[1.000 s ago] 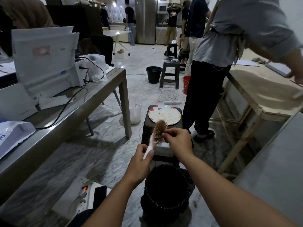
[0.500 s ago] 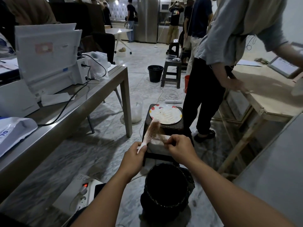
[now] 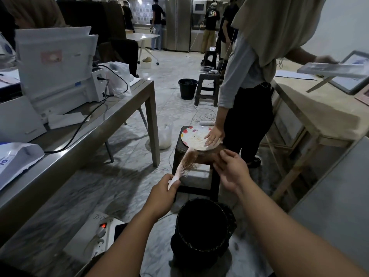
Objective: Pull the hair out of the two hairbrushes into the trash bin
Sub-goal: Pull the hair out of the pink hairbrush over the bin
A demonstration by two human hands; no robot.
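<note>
Hairbrush (image 3: 184,164) first: we hold it by its pale handle in the left hand (image 3: 162,194), fist wrapped tight around the grip, so that the head tilts up and away, above and just beyond the trash bin (image 3: 202,226). 1 second ago the right hand sat on the bristles with its fingertips pinched into the brown mat; now the right hand (image 3: 232,170) has drawn off to the right of the brush head, and a sheet of hair (image 3: 206,156) stretches between the bristles and its fingers. The fingers look loosely curled with the hair caught under them, though we cannot tell how firmly they pinch it. We judge that the mat is peeling off in 1 piece but is not yet free: its left edge still clings to the bristles.

The bin stands open on the floor directly below our hands, so a freed clump needs only a short drop. We see only 1 of the 2 brushes here.

Beyond the bin stands a dark stool (image 3: 196,172) carrying a spotted plate (image 3: 194,137), and another person's hand (image 3: 213,135) now rests on that plate, where 1 second ago nothing touched it. That hand lies close behind our brush, so we judge a wide pull could brush against it.
</note>
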